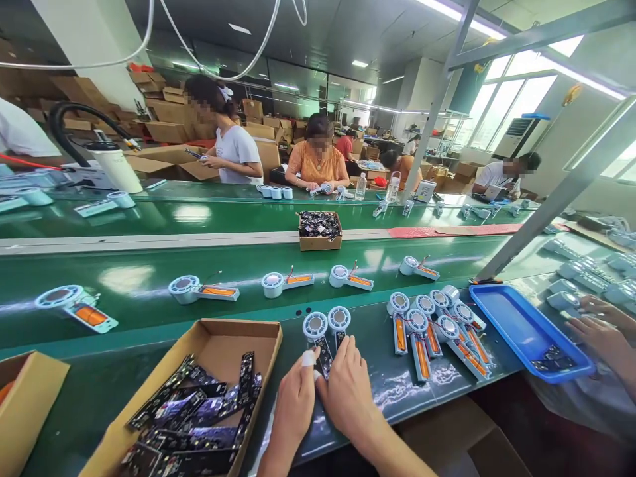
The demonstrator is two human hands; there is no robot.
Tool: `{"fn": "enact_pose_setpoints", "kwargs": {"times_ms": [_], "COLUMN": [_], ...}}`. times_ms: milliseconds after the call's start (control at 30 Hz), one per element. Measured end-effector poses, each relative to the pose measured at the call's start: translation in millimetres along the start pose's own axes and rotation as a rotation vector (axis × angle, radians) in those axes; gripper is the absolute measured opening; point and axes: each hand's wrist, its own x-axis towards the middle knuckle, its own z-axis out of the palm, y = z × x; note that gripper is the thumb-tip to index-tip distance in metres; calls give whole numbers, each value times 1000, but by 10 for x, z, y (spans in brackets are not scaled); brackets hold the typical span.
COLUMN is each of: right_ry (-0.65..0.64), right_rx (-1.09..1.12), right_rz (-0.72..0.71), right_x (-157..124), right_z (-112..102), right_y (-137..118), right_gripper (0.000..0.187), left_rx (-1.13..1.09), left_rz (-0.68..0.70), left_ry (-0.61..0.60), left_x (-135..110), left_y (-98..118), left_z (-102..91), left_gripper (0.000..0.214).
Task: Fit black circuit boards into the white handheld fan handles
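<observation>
Two small light-blue handheld fans lie side by side at the bench edge in front of me. On the left fan (315, 326), a black circuit board (324, 358) runs along the handle. My left hand (294, 392), with a white wrap on one fingertip, is closed at the lower left side of that handle. My right hand (348, 384) is closed over the handle of the right fan (339, 319), its thumb near the lower end of the left fan's board. The right fan's handle is mostly hidden under my fingers.
A cardboard box (271, 341) of circuit boards stands left; a cluster of open fans with orange-wrapped cells (420, 354) lies right, beside a blue tray (521, 331). More fans (183, 288) sit along the green conveyor (134, 281). A co-worker's hands (596, 324) are far right.
</observation>
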Motion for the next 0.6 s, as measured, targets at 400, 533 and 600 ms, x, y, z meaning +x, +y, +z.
{"fn": "enact_pose_setpoints", "kwargs": {"times_ms": [400, 533, 600], "right_ry": [-8, 66, 86], "right_rx": [416, 213, 102], "right_rz": [-256, -177, -145], "right_x": [681, 1375, 1701], "right_z": [-657, -1039, -1120], "right_y": [928, 1220, 1323], "right_gripper": [37, 34, 35], "left_rx": [-88, -122, -123], "left_rz": [103, 60, 67], "left_ry": [113, 91, 73], "left_x": [-126, -106, -101], "left_y": [-393, -422, -454], "left_z": [56, 8, 11], "left_gripper": [63, 57, 55]}}
